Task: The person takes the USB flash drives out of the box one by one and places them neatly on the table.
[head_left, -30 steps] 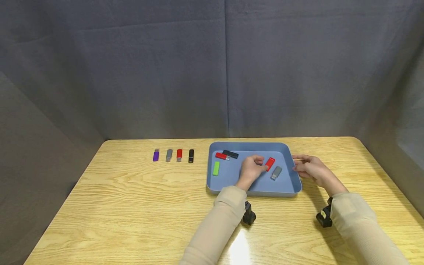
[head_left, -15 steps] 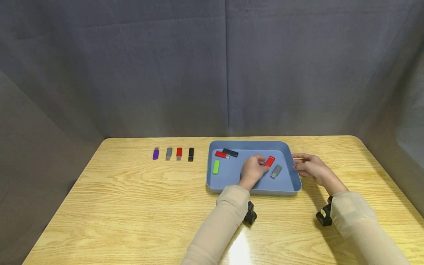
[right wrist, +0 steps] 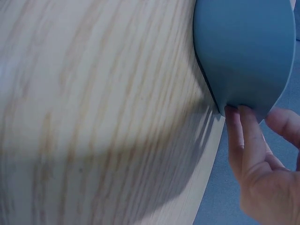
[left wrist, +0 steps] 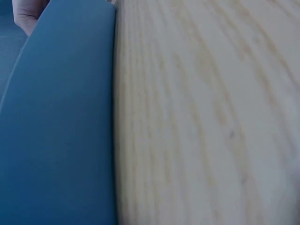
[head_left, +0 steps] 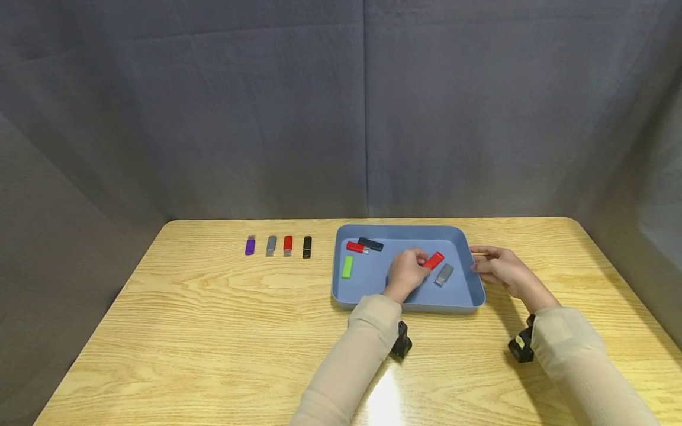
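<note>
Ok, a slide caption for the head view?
Left hand pinching a red rectangular USB stick in a shallow blue rectangular tray, right hand touching the tray's end.

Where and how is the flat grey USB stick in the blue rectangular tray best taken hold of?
The flat grey USB stick is probably best pinched across the long edges of its body, coming from above on the right. It lies slanted, its pale connector toward the near side; the bright red oblong stick and the left hand crowd its left.
</note>
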{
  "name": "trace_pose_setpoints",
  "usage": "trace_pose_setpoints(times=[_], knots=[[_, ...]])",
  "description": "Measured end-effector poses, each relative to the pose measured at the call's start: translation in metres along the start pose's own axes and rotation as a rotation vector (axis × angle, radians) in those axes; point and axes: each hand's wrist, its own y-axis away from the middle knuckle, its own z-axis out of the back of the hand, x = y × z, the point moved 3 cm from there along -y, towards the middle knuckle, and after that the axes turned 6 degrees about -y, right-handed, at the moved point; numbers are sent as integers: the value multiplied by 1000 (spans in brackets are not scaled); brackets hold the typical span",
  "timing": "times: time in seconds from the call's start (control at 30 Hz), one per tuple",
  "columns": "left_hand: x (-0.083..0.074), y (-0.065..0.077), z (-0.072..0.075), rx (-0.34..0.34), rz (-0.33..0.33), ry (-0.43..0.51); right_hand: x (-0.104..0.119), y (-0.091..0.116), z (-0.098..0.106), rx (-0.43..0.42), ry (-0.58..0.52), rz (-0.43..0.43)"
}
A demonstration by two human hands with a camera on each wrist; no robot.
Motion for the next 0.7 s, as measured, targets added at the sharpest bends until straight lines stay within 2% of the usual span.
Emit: trace_pose_setpoints(times=[0.27,0.6,0.7], knots=[[0,-2,5,66,-31,-38,1,1,0,-9,2,-6],[7,-6,7,102,-51,132,0,1,1,-12,-1,-6],[10,-7,8,109,-35,196,1,1,1,-12,-10,-4]])
